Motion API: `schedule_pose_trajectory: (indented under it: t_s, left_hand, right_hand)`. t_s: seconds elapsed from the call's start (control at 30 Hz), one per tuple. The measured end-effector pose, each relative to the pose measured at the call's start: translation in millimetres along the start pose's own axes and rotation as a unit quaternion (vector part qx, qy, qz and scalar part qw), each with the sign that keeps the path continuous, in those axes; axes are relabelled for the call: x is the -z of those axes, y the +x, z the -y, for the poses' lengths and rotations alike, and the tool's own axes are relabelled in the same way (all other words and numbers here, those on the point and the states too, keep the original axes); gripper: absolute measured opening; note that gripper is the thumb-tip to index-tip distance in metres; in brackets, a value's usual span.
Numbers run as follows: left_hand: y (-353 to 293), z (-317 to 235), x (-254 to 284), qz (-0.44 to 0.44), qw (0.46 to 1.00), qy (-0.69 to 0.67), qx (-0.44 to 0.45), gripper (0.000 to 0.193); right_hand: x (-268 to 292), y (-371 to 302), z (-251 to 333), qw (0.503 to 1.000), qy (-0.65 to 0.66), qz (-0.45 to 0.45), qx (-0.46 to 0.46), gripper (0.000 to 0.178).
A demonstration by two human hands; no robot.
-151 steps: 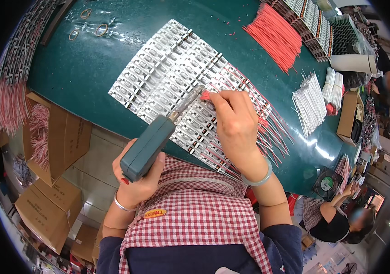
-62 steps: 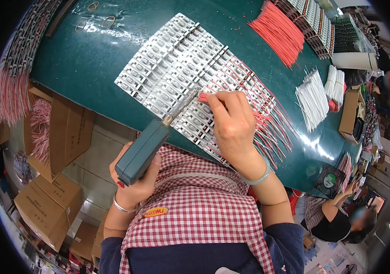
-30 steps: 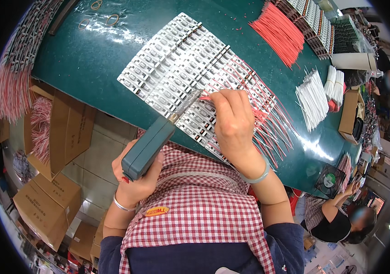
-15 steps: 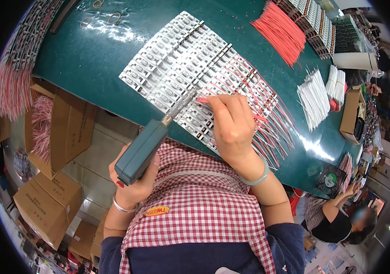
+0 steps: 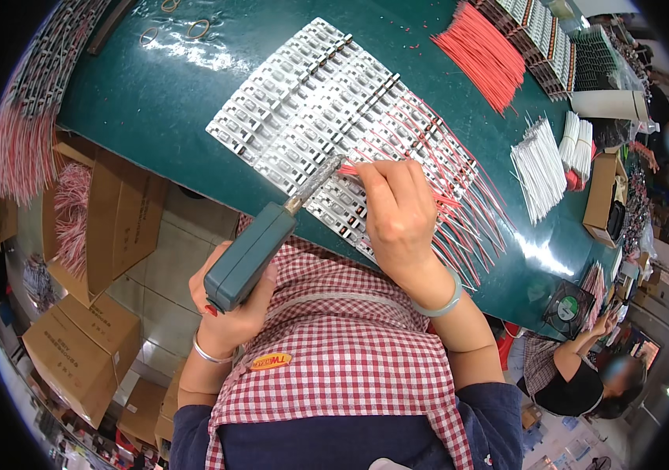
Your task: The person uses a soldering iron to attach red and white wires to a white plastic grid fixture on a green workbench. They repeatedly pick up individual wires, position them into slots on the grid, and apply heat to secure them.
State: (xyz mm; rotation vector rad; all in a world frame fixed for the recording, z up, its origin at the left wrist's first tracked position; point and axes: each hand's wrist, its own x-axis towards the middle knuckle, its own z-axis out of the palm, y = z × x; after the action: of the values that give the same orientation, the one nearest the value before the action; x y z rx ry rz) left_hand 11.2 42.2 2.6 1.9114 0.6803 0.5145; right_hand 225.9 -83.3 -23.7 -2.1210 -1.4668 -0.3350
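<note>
My left hand (image 5: 232, 323) is wrapped round a green soldering gun (image 5: 251, 254), whose silvery tip points away to the right over the rows of pale metal parts (image 5: 295, 106). Close to that tip, my right hand (image 5: 401, 223) pinches the ends of several red wires (image 5: 348, 168). My fingers hide most of what they grip. The parts sit side by side in slanting rows on the green table. On the right-hand rows, thin red and white wires (image 5: 467, 235) trail toward the right. Whether the tip touches a wire or a part is too small to tell.
A red wire bundle (image 5: 482, 55) and white wire bundles (image 5: 538, 172) lie on the green table (image 5: 138, 117), right of the rows. A small black fan (image 5: 567, 309) stands at the right edge. Cardboard boxes (image 5: 83, 352) fill the left. A person (image 5: 585, 368) sits at right.
The soldering gun has shifted slightly right and away from me, with my left hand following. My right hand has barely moved and keeps its pinch on the red wires.
</note>
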Motion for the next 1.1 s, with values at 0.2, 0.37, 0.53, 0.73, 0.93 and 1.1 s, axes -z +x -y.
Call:
schedule_pose_trajectory:
  t_s: [0.2,0.37,0.53,0.73,0.93,1.1]
  left_hand:
    - [-7,6,3,-0.015,1.000,-0.001,0.010,0.022]
    - [-9,11,1,-0.036,0.999,-0.006,-0.009,0.025]
    - [-13,12,1,-0.046,0.999,-0.013,-0.016,0.025]
    - [-17,18,2,-0.044,0.999,-0.009,-0.026,0.025]
    - [-17,17,3,-0.024,0.999,-0.014,-0.015,0.026]
    - [-13,13,5,-0.006,1.000,0.011,-0.027,0.025]
  right_hand:
    - [0,0,1,1.000,-0.002,0.002,-0.003,0.030]
    - [-2,-1,-1,1.000,-0.003,-0.004,-0.002,0.030]
    - [-1,0,3,0.999,0.015,-0.036,-0.005,0.029]
    - [1,-6,7,0.999,0.031,-0.006,-0.008,0.030]
    - [0,-5,7,1.000,0.026,-0.007,-0.004,0.030]
    - [0,-4,8,1.000,0.020,0.003,-0.001,0.029]
